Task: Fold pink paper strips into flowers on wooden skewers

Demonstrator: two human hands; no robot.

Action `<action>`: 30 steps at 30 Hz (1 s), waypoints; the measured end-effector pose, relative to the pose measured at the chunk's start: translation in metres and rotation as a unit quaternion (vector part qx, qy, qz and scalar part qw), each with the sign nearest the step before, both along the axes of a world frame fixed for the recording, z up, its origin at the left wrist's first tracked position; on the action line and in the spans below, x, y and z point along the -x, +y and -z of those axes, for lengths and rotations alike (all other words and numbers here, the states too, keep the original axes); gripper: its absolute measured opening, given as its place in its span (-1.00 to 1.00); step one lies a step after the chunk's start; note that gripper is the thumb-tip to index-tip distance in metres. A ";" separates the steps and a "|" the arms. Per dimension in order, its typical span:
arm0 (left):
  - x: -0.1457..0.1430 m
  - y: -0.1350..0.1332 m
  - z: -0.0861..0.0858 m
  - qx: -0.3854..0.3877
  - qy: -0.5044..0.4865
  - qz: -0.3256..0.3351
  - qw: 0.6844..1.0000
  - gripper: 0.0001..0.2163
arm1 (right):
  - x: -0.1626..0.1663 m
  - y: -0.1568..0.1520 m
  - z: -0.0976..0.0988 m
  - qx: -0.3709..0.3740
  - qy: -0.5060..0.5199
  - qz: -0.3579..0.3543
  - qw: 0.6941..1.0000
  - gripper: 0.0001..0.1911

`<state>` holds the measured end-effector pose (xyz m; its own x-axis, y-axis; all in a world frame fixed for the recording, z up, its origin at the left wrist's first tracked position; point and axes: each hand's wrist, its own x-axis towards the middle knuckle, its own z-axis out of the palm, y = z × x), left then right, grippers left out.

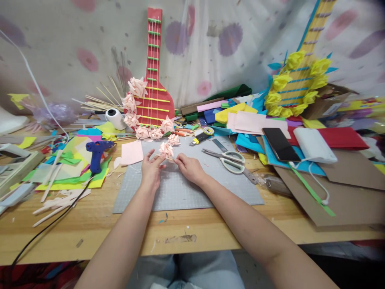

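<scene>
Over the grey cutting mat [192, 196], a pink paper flower [166, 149] with pointed petals is held between my two hands. My left hand [152, 168] has its thumb and fingers closed at the flower's left underside. From the other side, my right hand [190, 167] pinches the lower right edge, where a thin pale strip or stick shows; its exact kind is hard to make out. Just behind lies another pink paper flower [173, 139]. A red cardboard guitar [157, 96] with several similar pink flowers along its edge stands upright beyond the mat.
Scissors [231, 162] lie open on the mat's right side. A blue glue gun [96, 154] rests at left on coloured paper, its cord hanging forward. Pink paper [132, 152] overlaps the mat. At right are a phone [281, 143], a white power bank [314, 144] and cardboard [315, 204].
</scene>
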<state>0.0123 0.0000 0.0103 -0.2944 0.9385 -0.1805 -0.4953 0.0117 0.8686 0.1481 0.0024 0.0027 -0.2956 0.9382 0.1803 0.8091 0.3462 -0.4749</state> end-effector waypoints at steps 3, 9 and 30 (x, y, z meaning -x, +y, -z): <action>0.001 -0.001 -0.002 0.000 -0.015 0.036 0.999 -0.49 | -0.004 0.002 -0.001 0.008 -0.016 0.010 1.000 -0.71; 0.000 -0.002 -0.001 0.012 0.052 0.026 0.998 -0.48 | -0.007 0.004 0.003 0.024 -0.001 0.008 1.000 -0.71; -0.001 -0.001 0.001 0.024 0.023 0.024 0.999 -0.53 | -0.015 0.008 -0.001 0.014 -0.003 -0.013 1.000 -0.72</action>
